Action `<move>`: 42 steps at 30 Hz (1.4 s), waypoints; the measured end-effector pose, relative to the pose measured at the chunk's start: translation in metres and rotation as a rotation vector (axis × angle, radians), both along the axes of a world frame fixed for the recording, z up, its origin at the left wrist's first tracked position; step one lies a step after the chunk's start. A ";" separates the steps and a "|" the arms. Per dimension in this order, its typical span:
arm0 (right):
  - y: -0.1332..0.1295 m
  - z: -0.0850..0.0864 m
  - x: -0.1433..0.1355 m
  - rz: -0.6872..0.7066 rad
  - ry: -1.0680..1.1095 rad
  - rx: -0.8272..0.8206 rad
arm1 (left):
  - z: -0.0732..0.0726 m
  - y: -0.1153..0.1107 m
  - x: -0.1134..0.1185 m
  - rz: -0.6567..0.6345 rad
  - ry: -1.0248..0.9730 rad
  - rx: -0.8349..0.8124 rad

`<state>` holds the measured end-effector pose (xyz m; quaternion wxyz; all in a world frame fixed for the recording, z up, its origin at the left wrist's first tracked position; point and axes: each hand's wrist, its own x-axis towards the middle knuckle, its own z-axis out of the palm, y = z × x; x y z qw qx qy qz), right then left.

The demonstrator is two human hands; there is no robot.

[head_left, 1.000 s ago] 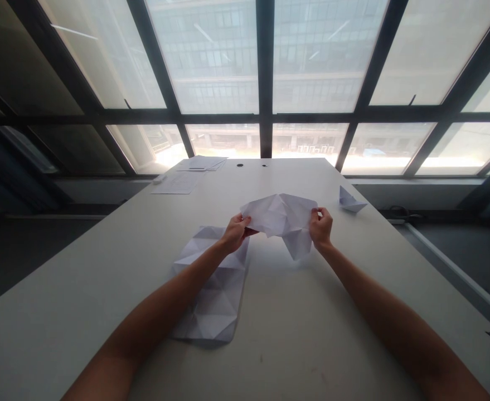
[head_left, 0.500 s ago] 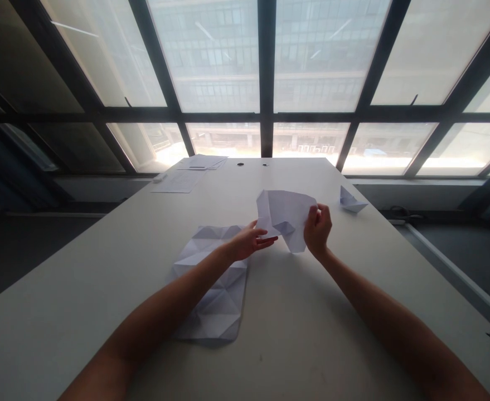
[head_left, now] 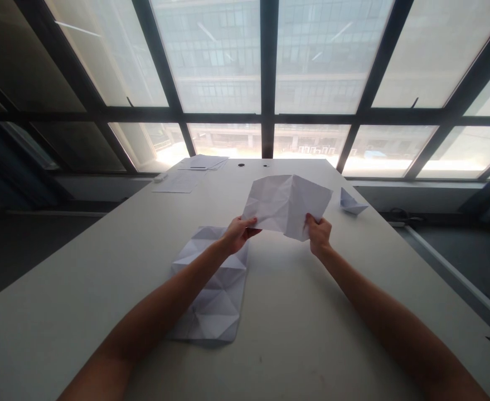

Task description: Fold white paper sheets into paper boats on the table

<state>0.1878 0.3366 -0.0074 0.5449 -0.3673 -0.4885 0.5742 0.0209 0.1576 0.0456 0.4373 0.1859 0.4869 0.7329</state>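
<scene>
Between my two hands a creased sheet of white paper (head_left: 276, 203) is held up above the table, bent along a fold right of its middle. My left hand (head_left: 238, 234) pinches its lower left corner, thumb on top and fingers underneath. My right hand (head_left: 319, 233) is closed on the lower right edge. Below my left forearm lies another white sheet (head_left: 217, 295), opened flat and covered in crossing creases; the arm hides part of it. A folded paper boat (head_left: 351, 203) sits near the table's right edge.
The white table (head_left: 295, 323) narrows away toward large windows (head_left: 311, 55). Several flat papers (head_left: 180, 181) lie at its far left, with a small white object (head_left: 160, 177) beside them. A dark round hole (head_left: 241, 165) shows near the far edge.
The held paper has been spread wider and its face now shows more fully. My left hand has shifted slightly left and closed on the corner; my right hand has moved a little lower.
</scene>
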 end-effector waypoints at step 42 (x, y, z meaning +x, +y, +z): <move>-0.120 0.040 -0.147 0.688 -1.234 1.245 | 0.042 -0.266 -0.014 0.004 1.622 -0.938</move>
